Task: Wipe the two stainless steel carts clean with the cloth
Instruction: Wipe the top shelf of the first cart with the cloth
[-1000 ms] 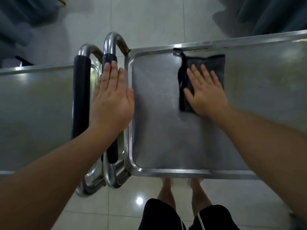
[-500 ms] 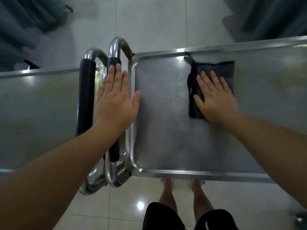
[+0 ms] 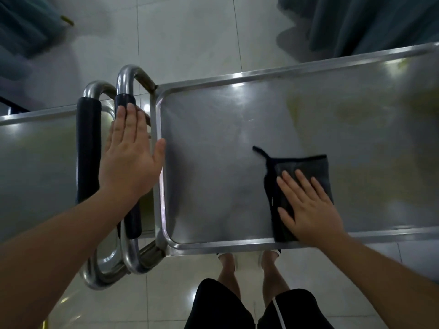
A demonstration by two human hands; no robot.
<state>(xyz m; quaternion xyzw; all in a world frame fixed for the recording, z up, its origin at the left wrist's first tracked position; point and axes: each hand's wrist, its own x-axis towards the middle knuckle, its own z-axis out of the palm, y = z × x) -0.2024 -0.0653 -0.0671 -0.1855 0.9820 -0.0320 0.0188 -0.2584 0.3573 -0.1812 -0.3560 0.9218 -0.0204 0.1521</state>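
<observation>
Right hand (image 3: 308,207) lies flat, fingers straight and spread, pressing the dark folded cloth (image 3: 301,186) onto the top tray of the right-hand stainless steel cart (image 3: 213,162). Cloth sits at the near rim of that tray, its lower edge touching the rim; a loose tail of fabric trails toward the tray's far side.

Left hand (image 3: 130,157) is flat too, fingers extended and released, grasping nothing. It rests on the padded push handle (image 3: 126,100) of the right-hand cart, thumb reaching the tray's handle-side rim. The left-hand cart (image 3: 35,162) stands beyond its own padded handle (image 3: 88,150), the two handles nested side by side.

Risks, as judged:
- Cloth is only pressed, not gripped. One more pull toward the near rim could drag it over the edge to the tiled floor (image 3: 190,39).
- The trailing tail may fold under and leave a streak.
- Yellowish smears show on the tray away from the handle; the area may get skipped.
- Left palm only rests on the handle, so a hard stroke could roll the cart.
- Left-hand cart looks unwiped.
</observation>
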